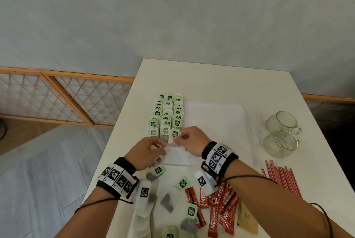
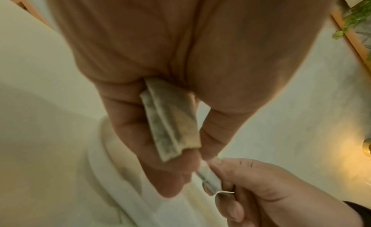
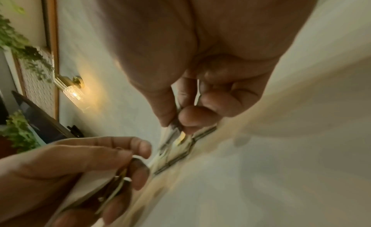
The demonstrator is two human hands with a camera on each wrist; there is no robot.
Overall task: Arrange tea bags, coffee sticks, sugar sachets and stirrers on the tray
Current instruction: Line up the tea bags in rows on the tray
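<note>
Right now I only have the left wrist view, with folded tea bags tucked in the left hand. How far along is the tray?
Observer: In the head view, three rows of tea bags run along the left side of the tray; the rest of it is bare.
Operator: Where is the right hand placing its one?
Observer: The right hand pinches a tagged tea bag at the near end of the right-hand row.
Operator: Any coffee sticks on the tray?
Observer: None. The red coffee sticks lie on the table, nearer the person than the tray.
</note>
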